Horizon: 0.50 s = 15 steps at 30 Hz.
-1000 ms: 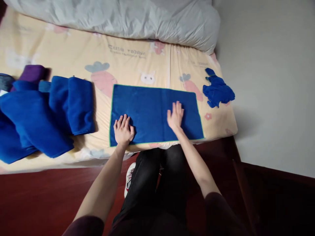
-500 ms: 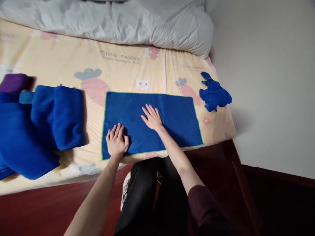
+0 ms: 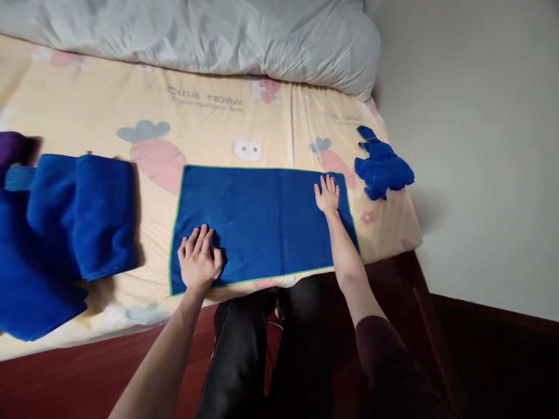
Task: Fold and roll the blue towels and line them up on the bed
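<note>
A blue towel [image 3: 257, 227] with a thin green edge lies spread flat along the front of the bed. On its lower left part rests my left hand [image 3: 200, 259], palm down with the fingers stretched out. Near the towel's upper right corner, my right hand [image 3: 327, 194] is laid flat, fingers apart. Neither hand grips anything. A faint crease runs down the middle of the cloth.
Folded blue cloths [image 3: 105, 215] are piled at the left, beside a purple cloth [image 3: 13, 148]. A crumpled blue cloth [image 3: 382, 166] sits at the right. The bed sheet [image 3: 209, 134] has carrot prints. Behind lies a grey quilt [image 3: 218, 41]; a wall [image 3: 471, 163] stands right.
My right hand has slid right across the towel, from its middle to near the upper right corner. The left hand stays on the lower left part. The view has shifted slightly.
</note>
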Tool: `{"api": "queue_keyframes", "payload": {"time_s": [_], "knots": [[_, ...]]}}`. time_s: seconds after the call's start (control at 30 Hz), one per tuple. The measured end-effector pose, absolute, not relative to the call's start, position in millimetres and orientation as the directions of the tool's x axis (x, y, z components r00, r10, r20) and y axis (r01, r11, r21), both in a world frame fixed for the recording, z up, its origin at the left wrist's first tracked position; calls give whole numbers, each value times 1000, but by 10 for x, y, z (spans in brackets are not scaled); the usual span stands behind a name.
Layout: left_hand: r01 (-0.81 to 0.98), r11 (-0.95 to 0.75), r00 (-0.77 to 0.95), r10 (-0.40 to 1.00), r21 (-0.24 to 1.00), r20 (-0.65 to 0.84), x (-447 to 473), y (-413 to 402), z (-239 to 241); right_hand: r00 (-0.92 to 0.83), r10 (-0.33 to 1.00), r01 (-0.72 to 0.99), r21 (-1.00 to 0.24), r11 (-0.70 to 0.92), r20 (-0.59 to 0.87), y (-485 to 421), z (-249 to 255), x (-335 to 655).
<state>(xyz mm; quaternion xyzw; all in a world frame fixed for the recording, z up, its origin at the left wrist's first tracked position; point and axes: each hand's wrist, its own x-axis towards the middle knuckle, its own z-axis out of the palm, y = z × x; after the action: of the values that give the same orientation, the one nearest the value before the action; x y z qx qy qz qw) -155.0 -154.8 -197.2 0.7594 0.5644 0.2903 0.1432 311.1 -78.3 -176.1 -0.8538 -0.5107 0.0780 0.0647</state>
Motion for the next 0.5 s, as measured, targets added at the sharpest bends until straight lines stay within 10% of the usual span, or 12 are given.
{"api": "queue_keyframes", "payload": {"time_s": [0.5], "knots": [[756, -294, 173, 951, 584, 255, -1535, -1541, -1977, 449, 893, 885, -120, -451, -39, -836, -1624, 3145]]}}
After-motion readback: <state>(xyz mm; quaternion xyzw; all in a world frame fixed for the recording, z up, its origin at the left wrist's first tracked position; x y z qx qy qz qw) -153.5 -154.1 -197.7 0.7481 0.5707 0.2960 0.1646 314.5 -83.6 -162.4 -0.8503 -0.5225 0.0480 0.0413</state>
